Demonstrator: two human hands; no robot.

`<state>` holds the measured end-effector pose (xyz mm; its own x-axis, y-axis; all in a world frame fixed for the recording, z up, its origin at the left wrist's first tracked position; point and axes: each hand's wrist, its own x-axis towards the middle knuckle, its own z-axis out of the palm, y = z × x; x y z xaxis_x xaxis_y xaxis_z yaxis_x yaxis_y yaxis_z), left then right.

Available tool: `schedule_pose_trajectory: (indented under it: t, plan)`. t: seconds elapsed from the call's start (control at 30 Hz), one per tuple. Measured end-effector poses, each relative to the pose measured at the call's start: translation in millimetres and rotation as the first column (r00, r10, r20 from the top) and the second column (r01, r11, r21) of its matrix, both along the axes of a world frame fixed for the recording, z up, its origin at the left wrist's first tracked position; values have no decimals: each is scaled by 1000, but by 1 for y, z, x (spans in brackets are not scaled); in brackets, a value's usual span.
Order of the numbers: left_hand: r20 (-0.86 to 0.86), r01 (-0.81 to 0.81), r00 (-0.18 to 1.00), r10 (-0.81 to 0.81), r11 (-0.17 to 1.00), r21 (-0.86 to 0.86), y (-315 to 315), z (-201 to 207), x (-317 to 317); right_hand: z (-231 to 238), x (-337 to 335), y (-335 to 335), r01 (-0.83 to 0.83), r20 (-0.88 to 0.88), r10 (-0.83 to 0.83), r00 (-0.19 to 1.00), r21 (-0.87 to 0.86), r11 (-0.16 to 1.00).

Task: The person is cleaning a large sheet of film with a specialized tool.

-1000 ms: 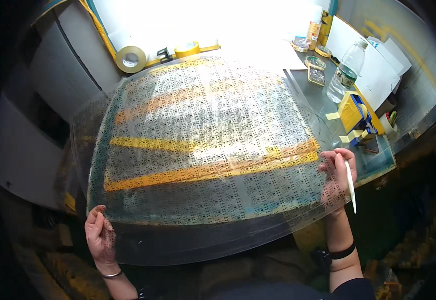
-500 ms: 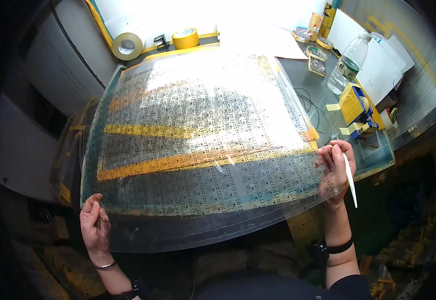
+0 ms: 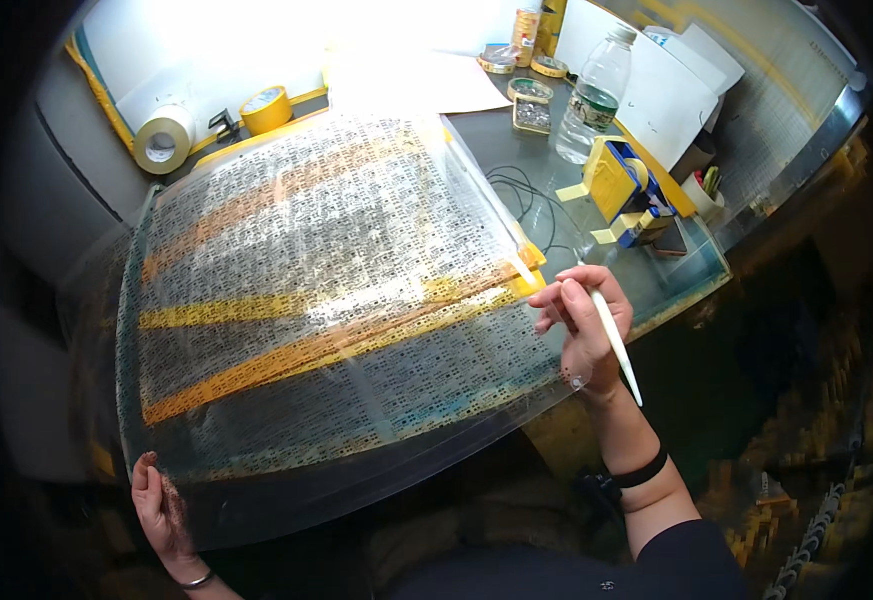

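A large clear film (image 3: 346, 490) printed with rows of small dark marks spreads over the glass-topped table, its near edge reaching past the table's front. My left hand (image 3: 164, 510) pinches the film's near left corner, fingers partly behind it. At the right edge, my right hand (image 3: 594, 330) holds a slim white pointed stick (image 3: 616, 345) between its fingers, tapered end toward me. Its fingertips are by the film's right side; whether they also grip the film I cannot tell. Orange tape strips (image 3: 246, 375) and a yellow strip (image 3: 216, 310) show through the film.
Tape rolls (image 3: 163, 140) and a black clip (image 3: 223, 125) line the back left. Right of the film are a thin black cable (image 3: 526, 185), a plastic bottle (image 3: 594, 95), a blue-and-yellow tape dispenser (image 3: 626, 190) and a small box of metal bits (image 3: 532, 114).
The view has swung right, so the table sits further left and looks tilted. My right hand shows more plainly in front of the film, still with the stick; my left hand keeps its corner.
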<state>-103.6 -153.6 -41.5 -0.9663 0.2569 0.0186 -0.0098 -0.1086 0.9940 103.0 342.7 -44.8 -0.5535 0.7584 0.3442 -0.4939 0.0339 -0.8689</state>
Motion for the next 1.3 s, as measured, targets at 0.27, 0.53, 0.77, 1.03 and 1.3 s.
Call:
schedule_pose_trajectory:
  t: [0.27, 0.53, 0.77, 1.03, 1.3]
  plan:
    - [38, 18, 999, -21, 997, 78, -2, 5, -2, 2, 1, 0, -35, -7, 36, 999, 21, 999]
    - [36, 4, 999, -6, 998, 60, -7, 1, -7, 2, 2, -1, -44, -5, 44, 999, 7, 999]
    - [18, 9, 1000, -9, 1000, 15, -1, 12, 3, 0, 2, 1, -70, -11, 70, 997, 24, 997]
    - [-134, -89, 989, 68, 983, -162, -9, 13, 5, 2, 2, -3, -52, 27, 52, 998, -15, 999]
    - [-123, -67, 991, 46, 983, -173, 5, 17, 7, -2, -1, 0, -109, -23, 109, 994, 9, 994]
